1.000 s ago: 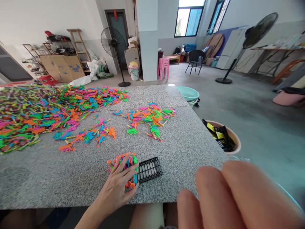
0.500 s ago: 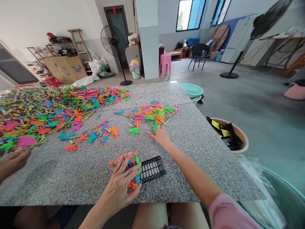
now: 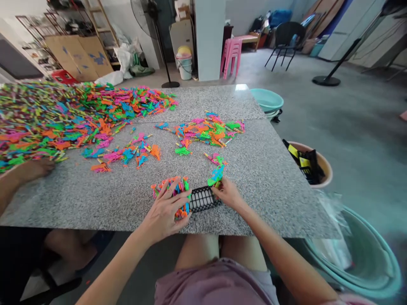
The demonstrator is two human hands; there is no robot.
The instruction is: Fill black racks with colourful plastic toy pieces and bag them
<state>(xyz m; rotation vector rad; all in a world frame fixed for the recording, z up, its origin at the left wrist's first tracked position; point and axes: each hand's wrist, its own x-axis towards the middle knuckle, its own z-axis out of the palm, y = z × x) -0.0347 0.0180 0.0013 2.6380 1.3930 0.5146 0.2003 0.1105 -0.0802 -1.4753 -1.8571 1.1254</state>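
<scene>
Running left-right lengthwise: black crate (image 3: pixel 202 200); left hand (image 3: pixel 167 212) on crosswise toys (image 3: pixel 186 206).

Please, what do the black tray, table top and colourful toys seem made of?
Tray: probably moulded plastic, given its thin regular lattice; finish unclear.
Table top: seemingly polished granite or similar, by its grey speckle and far-edge glint.
Toys: likely smooth plastic, by their bright, solid colours.

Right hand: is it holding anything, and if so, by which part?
The right hand holds blue and green plastic pieces by their near end; the exact grip is partly hidden.
</scene>
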